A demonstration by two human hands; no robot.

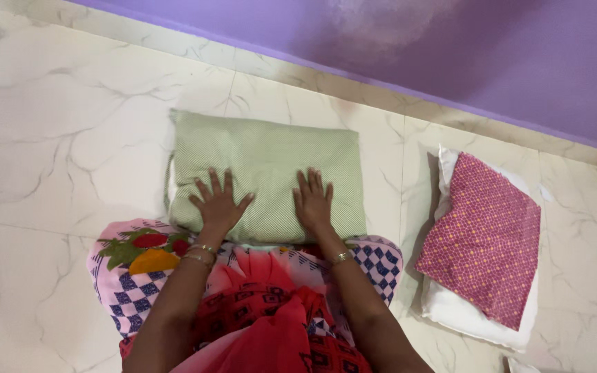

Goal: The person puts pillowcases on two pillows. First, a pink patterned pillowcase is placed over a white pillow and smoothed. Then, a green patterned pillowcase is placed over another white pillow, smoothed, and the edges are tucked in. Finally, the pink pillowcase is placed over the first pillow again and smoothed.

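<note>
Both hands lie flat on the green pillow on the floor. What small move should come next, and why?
Probably slide both hands outward to smooth the cover. The left hand and right hand press flat, fingers spread, near the close edge of the green pillow, and white stuffing seems to show at its left end, so the cover may not sit evenly.

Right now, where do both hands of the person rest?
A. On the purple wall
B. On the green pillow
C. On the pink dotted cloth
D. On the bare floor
B: the left hand and right hand lie flat, fingers spread, on the green pillow.
</note>
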